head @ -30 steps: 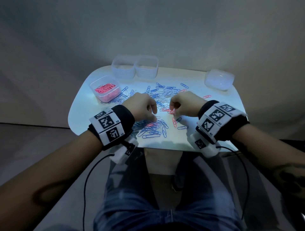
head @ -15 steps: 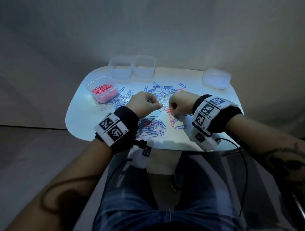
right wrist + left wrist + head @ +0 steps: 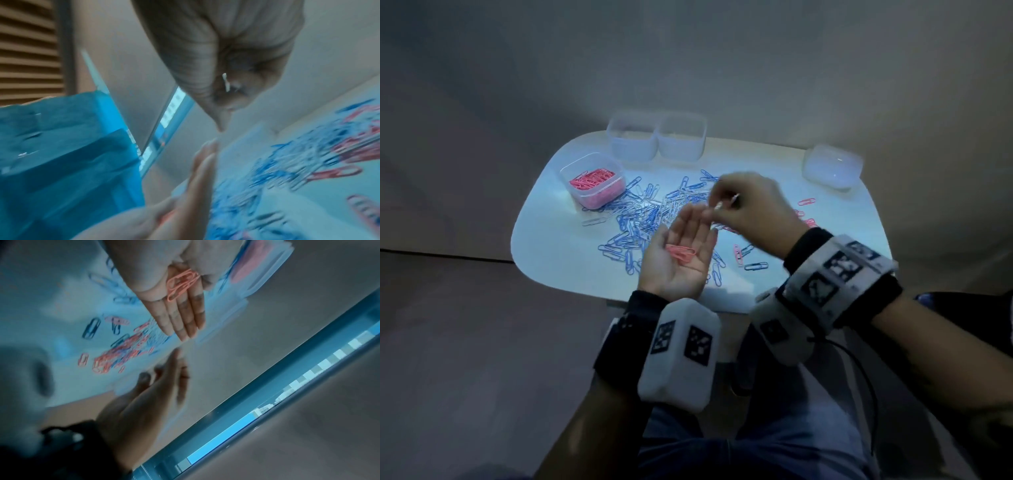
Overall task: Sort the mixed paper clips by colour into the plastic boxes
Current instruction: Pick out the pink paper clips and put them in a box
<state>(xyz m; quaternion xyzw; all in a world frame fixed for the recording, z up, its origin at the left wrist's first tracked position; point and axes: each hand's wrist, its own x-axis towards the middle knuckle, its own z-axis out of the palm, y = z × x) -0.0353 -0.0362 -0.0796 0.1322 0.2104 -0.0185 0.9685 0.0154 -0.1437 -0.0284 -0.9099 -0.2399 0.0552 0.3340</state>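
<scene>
My left hand [image 3: 693,233] lies palm up over the table's front, fingers straight, with a few pink paper clips [image 3: 680,254] resting on the palm; the left wrist view shows the same pink clips [image 3: 182,282]. My right hand [image 3: 726,205] hovers just beyond the left fingertips and pinches a small white paper clip [image 3: 719,207], seen as a pale sliver [image 3: 225,81] between curled fingers. A mixed pile of blue and white clips [image 3: 647,219] covers the table's middle. The plastic box [image 3: 616,173] at the left holds pink clips.
Two empty clear boxes [image 3: 631,142] [image 3: 681,140] stand side by side at the back edge. Another clear box [image 3: 832,166] sits at the back right. Loose pink clips [image 3: 806,201] [image 3: 738,255] and a blue clip [image 3: 756,266] lie on the small white table [image 3: 551,246].
Both hands have lifted off the pile. The left hand turned palm up with pink clips on it. The right hand rose and moved toward the left fingertips, pinching a white clip.
</scene>
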